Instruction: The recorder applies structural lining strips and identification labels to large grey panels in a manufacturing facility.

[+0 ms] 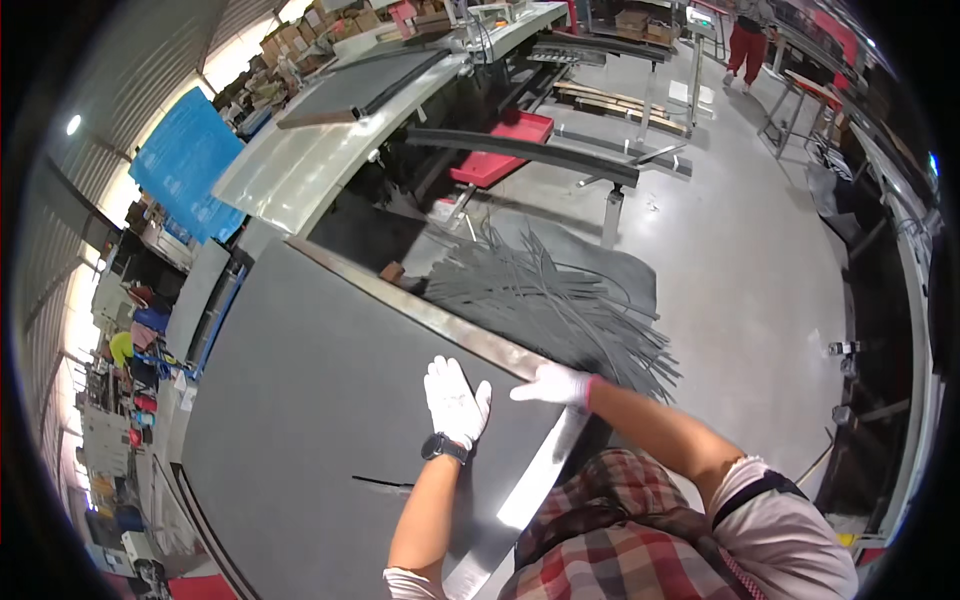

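Note:
A large dark grey sheet covers the table in front of me. My left hand, in a white glove, lies flat on it with the fingers stretched out and the thumb apart. A long worn metal bar runs along the sheet's far right side. At its near end my right hand, gloved in white too, is closed over the bar by the sheet's corner. Its thumb points left over the sheet; the other fingers are mostly hidden. A thin black strip rests on the sheet left of my left forearm.
Beyond the bar, a heap of thin grey strips lies low down. A red tray and a dark rail are farther off. Another table extends away at upper left, beside a blue panel. A person in red trousers stands far right.

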Motion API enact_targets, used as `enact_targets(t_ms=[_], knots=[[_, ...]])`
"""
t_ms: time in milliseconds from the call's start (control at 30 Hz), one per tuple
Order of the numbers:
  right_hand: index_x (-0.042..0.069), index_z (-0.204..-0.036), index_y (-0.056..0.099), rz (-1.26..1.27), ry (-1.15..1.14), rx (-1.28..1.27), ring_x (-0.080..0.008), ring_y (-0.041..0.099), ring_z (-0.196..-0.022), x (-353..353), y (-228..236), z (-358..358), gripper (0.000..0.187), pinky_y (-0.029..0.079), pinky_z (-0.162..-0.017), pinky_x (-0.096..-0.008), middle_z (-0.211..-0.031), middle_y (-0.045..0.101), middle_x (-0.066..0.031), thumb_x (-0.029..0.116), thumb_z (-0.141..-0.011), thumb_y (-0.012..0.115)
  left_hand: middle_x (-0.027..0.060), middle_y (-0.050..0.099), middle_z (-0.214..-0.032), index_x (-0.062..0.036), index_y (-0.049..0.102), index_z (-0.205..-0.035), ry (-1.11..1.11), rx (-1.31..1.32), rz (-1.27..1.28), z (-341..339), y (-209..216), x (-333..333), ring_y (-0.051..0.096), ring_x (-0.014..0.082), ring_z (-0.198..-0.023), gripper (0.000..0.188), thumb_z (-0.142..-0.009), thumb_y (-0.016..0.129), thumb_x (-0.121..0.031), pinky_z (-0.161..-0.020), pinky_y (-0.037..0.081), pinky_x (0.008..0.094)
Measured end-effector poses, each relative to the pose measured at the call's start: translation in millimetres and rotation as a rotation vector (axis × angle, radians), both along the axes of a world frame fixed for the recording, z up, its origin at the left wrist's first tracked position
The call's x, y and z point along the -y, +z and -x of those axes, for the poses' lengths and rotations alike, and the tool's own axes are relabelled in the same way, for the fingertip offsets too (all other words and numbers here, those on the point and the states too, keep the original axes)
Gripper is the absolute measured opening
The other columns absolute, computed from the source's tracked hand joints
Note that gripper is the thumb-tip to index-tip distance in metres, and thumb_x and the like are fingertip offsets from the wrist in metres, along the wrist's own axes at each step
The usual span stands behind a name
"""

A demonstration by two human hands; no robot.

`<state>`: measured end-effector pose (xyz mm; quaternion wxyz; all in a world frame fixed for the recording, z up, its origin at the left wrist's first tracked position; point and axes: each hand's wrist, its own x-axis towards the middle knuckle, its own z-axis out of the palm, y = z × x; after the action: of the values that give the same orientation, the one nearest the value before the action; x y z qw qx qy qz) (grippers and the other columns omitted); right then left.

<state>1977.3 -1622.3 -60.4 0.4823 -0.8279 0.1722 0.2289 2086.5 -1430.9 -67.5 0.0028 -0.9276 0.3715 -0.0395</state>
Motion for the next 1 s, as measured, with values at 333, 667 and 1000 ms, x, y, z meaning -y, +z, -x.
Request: enact_targets(t_ms=[333, 667, 1000], knots=[[0.008, -0.125, 0.055, -0.510, -0.172, -0.201, -0.0237, 0.047, -0.119, 70.1, -27.0, 111.4, 0.044, 0.037, -0.099, -0.0340, -0.127, 0.053, -0.0109, 0.032, -0.088, 0.056, 0.0265, 0.026, -0.145, 0.0070, 0.031, -0.138, 0.025, 0.013, -0.003, 3.6, -1.8, 2.8, 0.022, 0.0391, -0.136, 0.074, -0.090, 0.039, -0.048, -0.112, 0.012, 0.0454], [0.010, -0.117, 0.059, 0.608, -0.308, -1.225, -0.0165, 0.054, -0.097, 315.2, 17.3, 570.1, 0.045, 0.040, -0.089, -0.0326, -0.103, 0.062, -0.0036, 0.041, -0.084, 0.059, 0.0268, 0.025, -0.145, 0.0069, 0.030, -0.139, 0.045, 0.006, -0.029, 3.5, -3.8, -1.5, 0.021, 0.0403, -0.136, 0.073, -0.090, 0.040, -0.047, -0.113, 0.010, 0.0465], [0.009, -0.119, 0.055, -0.501, -0.762, -0.347, -0.0178, 0.060, -0.074, 207.5, -80.9, 152.3, 0.060, 0.047, -0.061, -0.0312, -0.094, 0.062, -0.0069, 0.056, -0.082, 0.057, 0.0304, 0.027, -0.142, 0.0100, 0.030, -0.135, 0.036, -0.074, 0.010, 6.9, 11.4, 1.5, 0.025, 0.0433, -0.133, 0.075, -0.086, 0.051, -0.042, -0.111, 0.016, 0.0473]])
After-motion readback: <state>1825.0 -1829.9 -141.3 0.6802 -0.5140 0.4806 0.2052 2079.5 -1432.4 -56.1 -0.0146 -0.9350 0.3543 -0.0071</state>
